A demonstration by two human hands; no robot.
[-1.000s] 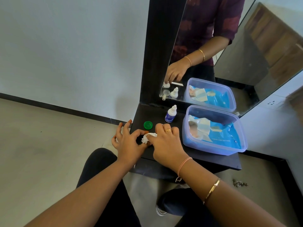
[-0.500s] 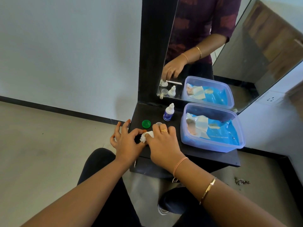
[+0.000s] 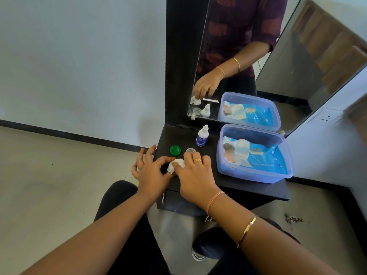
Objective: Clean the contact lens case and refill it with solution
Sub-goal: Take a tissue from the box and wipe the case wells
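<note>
My right hand (image 3: 193,174) presses a crumpled white tissue (image 3: 175,165) down on the black shelf (image 3: 248,187) near its front left corner. My left hand (image 3: 150,170) rests beside it, thumb and forefinger pinched toward the tissue; what they hold, likely the lens case, is hidden. A green cap (image 3: 175,150) lies just behind the hands. A clear cap (image 3: 191,150) sits beside it, partly behind my right fingers. The small white solution bottle (image 3: 202,136) with a blue label stands upright further back.
A translucent blue plastic box (image 3: 286,169) holding a blue wipes pack and folded tissues fills the right side of the shelf. A mirror (image 3: 248,56) rises behind and reflects the hand, bottle and box. A drawer handle (image 3: 162,197) sits under the shelf front.
My hands stay together on the tissue with only small finger shifts. The clear cap now shows behind my right fingers. The camera has tilted slightly.
</note>
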